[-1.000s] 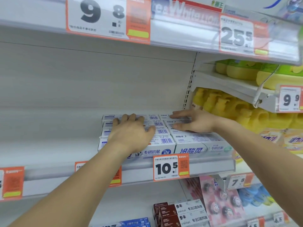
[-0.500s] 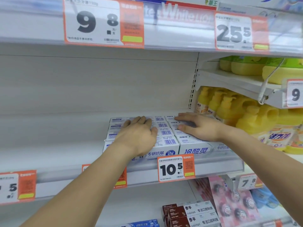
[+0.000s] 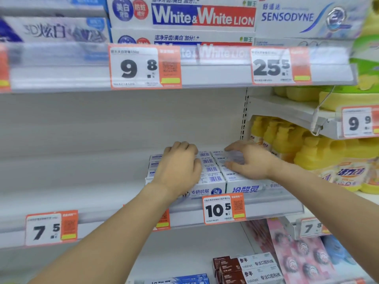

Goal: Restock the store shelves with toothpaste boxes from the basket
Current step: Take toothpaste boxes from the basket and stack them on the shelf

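Several white and blue toothpaste boxes (image 3: 213, 181) lie in two rows on the middle shelf (image 3: 266, 208), barcodes facing up. My left hand (image 3: 180, 165) lies on top of the left row, its fingers bent over the far boxes and the fingertips hidden. My right hand (image 3: 252, 162) is on the right row, where thumb and forefinger are spread around a blurred box at the back. The basket is out of sight.
A 10.5 price tag (image 3: 223, 209) hangs on the shelf rail. White & White boxes (image 3: 203, 17) and Sensodyne boxes (image 3: 287, 17) fill the shelf above. Yellow bottles (image 3: 287, 140) stand close to the right. Brown and white boxes (image 3: 246, 267) sit on the lower shelf.
My left hand's fingers went from flat to bent over the back boxes. My right hand shifted slightly, its thumb and forefinger now around a rear box. The view tilted upward.
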